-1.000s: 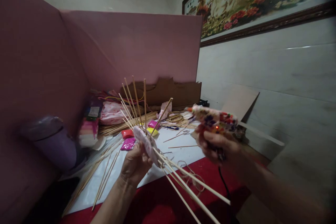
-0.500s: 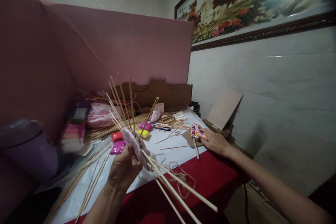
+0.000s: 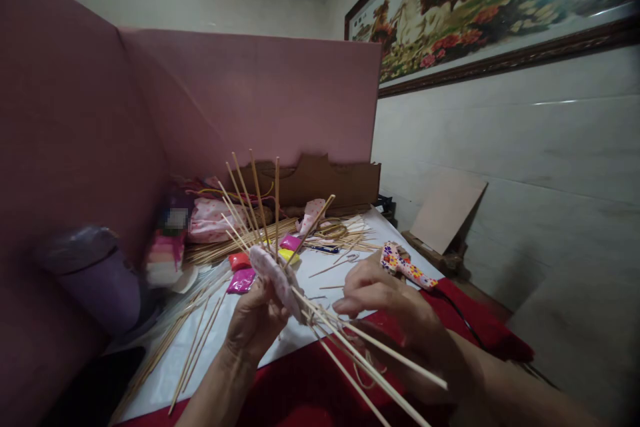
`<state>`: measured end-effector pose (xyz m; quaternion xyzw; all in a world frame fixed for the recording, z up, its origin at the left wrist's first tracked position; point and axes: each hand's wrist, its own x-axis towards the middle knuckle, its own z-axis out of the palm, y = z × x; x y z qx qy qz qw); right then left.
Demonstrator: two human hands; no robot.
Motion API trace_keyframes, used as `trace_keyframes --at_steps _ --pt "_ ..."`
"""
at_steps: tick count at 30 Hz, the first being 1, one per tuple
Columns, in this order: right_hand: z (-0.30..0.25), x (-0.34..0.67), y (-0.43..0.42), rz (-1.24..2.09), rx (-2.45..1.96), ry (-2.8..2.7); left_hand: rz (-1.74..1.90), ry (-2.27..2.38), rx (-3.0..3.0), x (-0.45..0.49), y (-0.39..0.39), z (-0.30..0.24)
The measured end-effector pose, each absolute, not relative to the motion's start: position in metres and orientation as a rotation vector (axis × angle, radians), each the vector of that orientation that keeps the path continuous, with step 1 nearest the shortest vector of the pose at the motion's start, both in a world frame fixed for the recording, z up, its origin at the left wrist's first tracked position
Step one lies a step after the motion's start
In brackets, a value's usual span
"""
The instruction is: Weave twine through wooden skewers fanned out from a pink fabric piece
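Observation:
My left hand is closed around a round, pale fabric-covered disc. Thin wooden sticks fan upward from its far side, and longer, paler sticks stick out from it toward the lower right. To the right of the disc hovers my right hand, fingers loosely bent and apart, with nothing visible in them. Its thumb is partly hidden. Thin twine hangs under the sticks beside it. Just beyond that hand lies a flower-patterned glue gun, its black cord running to the right.
Red, magenta and yellow packets lie behind the disc on white paper over a red cloth. Bundled sticks lie further back, before a cardboard piece. A lidded purple bin stands left.
My right hand has let go of the glue gun and come left toward the sticks. The glue gun now lies turned on the table. My left hand still holds the disc; the view has shifted slightly.

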<state>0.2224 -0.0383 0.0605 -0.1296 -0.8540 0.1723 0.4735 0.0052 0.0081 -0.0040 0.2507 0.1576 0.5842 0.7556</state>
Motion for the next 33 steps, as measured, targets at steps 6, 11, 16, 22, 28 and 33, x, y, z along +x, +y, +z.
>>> trace_keyframes --at_steps 6,11,16,22,28,33 --pt "0.084 0.23 -0.032 0.603 -0.332 -2.044 1.282 0.386 0.525 0.006 0.008 -0.003" --pt "0.097 0.233 -0.031 0.818 -0.544 -2.023 1.305 0.419 0.461 0.007 0.008 -0.001" --pt "0.077 0.24 -0.028 0.669 -0.73 -1.837 1.428 0.475 0.334 0.008 0.009 0.004" --pt "0.06 0.252 -0.036 0.281 -0.471 -1.846 1.478 0.558 0.257 0.009 0.009 0.007" --pt "0.082 0.256 -0.049 -0.093 -0.449 -2.09 1.458 0.56 0.299 0.011 0.008 0.008" --pt "0.093 0.258 -0.07 -0.449 -0.516 -2.125 1.44 0.557 0.343 0.013 0.006 0.008"
